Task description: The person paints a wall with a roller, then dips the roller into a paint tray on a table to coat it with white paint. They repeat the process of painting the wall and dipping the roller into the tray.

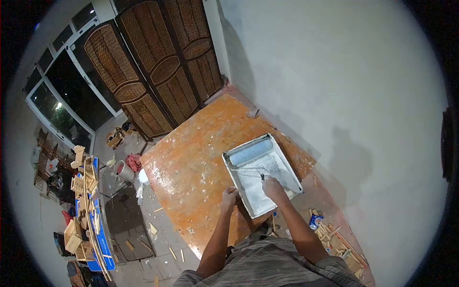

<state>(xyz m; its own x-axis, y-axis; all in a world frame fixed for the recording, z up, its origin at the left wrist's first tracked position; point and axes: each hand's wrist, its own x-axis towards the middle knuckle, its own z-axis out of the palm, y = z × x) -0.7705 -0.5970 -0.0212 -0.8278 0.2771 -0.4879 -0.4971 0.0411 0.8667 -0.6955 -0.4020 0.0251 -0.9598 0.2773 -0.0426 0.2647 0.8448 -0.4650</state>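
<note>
My right hand point(272, 188) is closed around the dark handle of a paint roller point(249, 152). The roller's pale, wide sleeve lies across the far end of a paint tray point(292, 178), and its thin wire frame runs back toward my hand. White paint coats the tray's floor and sides. At the tray's near-left side, my left hand point(230, 196) has its fingers curled against the rim; the fingertips are partly hidden. Beneath the tray is an orange, paint-spattered tabletop point(191, 165), with the tray set near its right edge.
A pale wall point(344, 71) rises along the right. Behind the table stands a woven folding screen point(158, 67). Wooden pieces crowd a blue surface point(103, 239) at left, near a bucket point(124, 171). Wood scraps point(342, 244) and a blue packet point(315, 220) lie low on the right.
</note>
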